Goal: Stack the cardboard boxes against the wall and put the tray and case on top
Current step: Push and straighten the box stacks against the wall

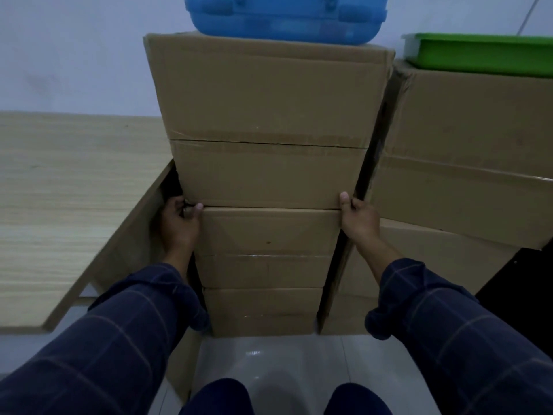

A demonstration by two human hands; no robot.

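two hands gripping the bottom corners of the top brown cardboard box [269,115], left hand [179,223], right hand [357,218], fingers curled tight, translucent blue plastic case [284,22] resting on it, green plastic tray [481,52] atop neighbouring cardboard stack [466,139]

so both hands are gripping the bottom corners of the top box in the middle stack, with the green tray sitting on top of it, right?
Not quite. The head view shows the blue case on that top box, not the green tray, which sits on the neighbouring stack to the right. The rest holds: left hand and right hand grip its bottom corners.
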